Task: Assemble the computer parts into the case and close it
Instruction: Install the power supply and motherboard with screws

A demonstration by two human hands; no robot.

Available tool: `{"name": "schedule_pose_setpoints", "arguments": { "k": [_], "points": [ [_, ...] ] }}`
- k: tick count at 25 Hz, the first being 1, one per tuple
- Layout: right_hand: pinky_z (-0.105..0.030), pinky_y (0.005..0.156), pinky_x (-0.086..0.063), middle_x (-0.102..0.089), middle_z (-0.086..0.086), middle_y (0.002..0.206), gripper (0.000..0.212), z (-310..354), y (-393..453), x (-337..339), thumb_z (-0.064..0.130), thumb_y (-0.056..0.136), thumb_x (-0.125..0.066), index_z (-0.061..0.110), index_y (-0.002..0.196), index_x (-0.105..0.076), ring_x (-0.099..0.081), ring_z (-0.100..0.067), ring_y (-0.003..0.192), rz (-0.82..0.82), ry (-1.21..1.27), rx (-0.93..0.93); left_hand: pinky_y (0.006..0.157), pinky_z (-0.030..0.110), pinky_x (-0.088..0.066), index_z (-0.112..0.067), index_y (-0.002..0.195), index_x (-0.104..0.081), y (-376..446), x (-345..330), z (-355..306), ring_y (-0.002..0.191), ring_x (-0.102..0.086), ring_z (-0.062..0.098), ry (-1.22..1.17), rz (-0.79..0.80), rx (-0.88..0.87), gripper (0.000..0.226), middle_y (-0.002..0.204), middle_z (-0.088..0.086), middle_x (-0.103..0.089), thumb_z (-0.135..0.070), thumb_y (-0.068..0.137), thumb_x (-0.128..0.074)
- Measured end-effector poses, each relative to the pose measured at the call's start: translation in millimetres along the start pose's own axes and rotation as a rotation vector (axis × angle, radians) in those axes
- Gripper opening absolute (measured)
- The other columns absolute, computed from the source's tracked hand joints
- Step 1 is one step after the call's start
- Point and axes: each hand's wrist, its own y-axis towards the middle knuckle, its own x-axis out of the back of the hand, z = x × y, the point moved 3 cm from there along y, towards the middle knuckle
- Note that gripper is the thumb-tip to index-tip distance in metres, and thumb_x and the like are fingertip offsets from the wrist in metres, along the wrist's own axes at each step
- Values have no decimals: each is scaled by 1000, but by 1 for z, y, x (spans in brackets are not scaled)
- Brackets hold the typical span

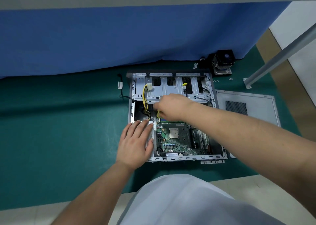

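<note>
An open grey computer case (212, 91) lies on its side on a green mat. A green motherboard (181, 139) with a bare CPU sits in its lower half. My left hand (135, 141) rests flat, fingers straight, on the silver power supply (151, 130) at the case's left edge. My right hand (171, 107) reaches in above the motherboard and pinches a yellow cable connector (158, 113). A yellow-and-black cable bundle with a white plug (149, 87) runs up over the drive bays.
The case's side panel (246, 105) lies flat to the right. A black CPU cooler with fan (222, 62) stands behind the case, loose screws (230, 79) near it. A blue cloth hangs behind; a metal table leg (273, 57) slants at right. A loose black cable (120, 88) lies left.
</note>
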Motion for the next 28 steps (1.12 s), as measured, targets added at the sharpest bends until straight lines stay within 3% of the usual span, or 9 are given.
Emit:
{"name": "schedule_pose_setpoints", "arguments": {
  "k": [4, 8, 10, 14, 18, 20, 23, 26, 28],
  "points": [
    [-36, 63, -42, -57, -8, 101, 55, -3, 4, 2, 64, 99, -47, 15, 120, -59, -55, -30, 84, 27, 52, -110, 122, 45, -23, -23, 142, -56, 0, -1, 0, 138, -42, 26, 2, -1, -2, 51, 148, -1, -52, -37, 93, -53],
    [-34, 67, -39, -50, -6, 131, 30, -8, -1, 2, 17, 100, -57, 29, 128, -61, -56, -30, 87, -16, 60, 107, 123, 44, -23, -23, 142, -56, -1, -2, 1, 138, -41, 25, -3, -9, 5, 51, 148, -2, -51, -35, 93, -53],
    [-34, 66, -38, -61, -9, 116, 25, -4, 2, 3, 34, 105, -50, 23, 121, -65, -61, -32, 91, -68, 43, 4, 122, 44, -23, -23, 141, -56, -1, -2, 1, 138, -42, 25, -4, -14, 4, 50, 148, -2, -51, -35, 92, -53],
    [-35, 62, -40, -60, -9, 104, 57, 3, 9, 5, 64, 102, -38, 15, 117, -63, -59, -29, 86, -12, 18, -74, 122, 44, -23, -23, 140, -56, 0, -3, 0, 138, -42, 26, -4, -21, -2, 50, 147, -1, -52, -35, 92, -54],
    [-36, 63, -43, -51, -9, 124, 30, 5, 3, 2, 16, 100, -56, 23, 129, -59, -57, -30, 86, 45, 9, 114, 122, 44, -23, -23, 140, -56, 0, -4, 1, 138, -42, 26, -5, -18, -2, 50, 147, -1, -51, -35, 91, -53],
    [-35, 61, -39, -61, -8, 111, 22, 8, 6, 1, 32, 104, -51, 18, 116, -64, -58, -30, 85, -13, 20, -25, 122, 44, -24, -23, 140, -56, 0, -3, 1, 138, -43, 27, -6, -21, -3, 50, 147, -1, -51, -35, 92, -53],
    [-35, 60, -40, -61, -7, 102, 49, 5, 10, 3, 62, 101, -47, 15, 104, -60, -54, -28, 80, 7, 27, -175, 122, 44, -23, -23, 139, -57, 0, -3, 1, 137, -42, 26, -5, -27, -8, 49, 147, -1, -51, -34, 92, -53],
    [-39, 67, -49, -49, -8, 125, 38, 0, 3, 3, 30, 98, -65, 21, 134, -55, -62, -33, 94, 36, 30, 27, 123, 43, -22, -23, 139, -57, 0, -3, 1, 138, -42, 26, -6, -24, -4, 49, 148, -1, -51, -34, 91, -52],
    [-37, 66, -48, -53, -8, 122, 36, 1, 0, 0, 12, 99, -57, 23, 134, -58, -63, -33, 95, 18, -35, 92, 123, 42, -20, -23, 139, -57, 0, -2, 1, 138, -42, 26, -5, -22, 2, 50, 148, -1, -51, -34, 91, -52]
  ]
}}
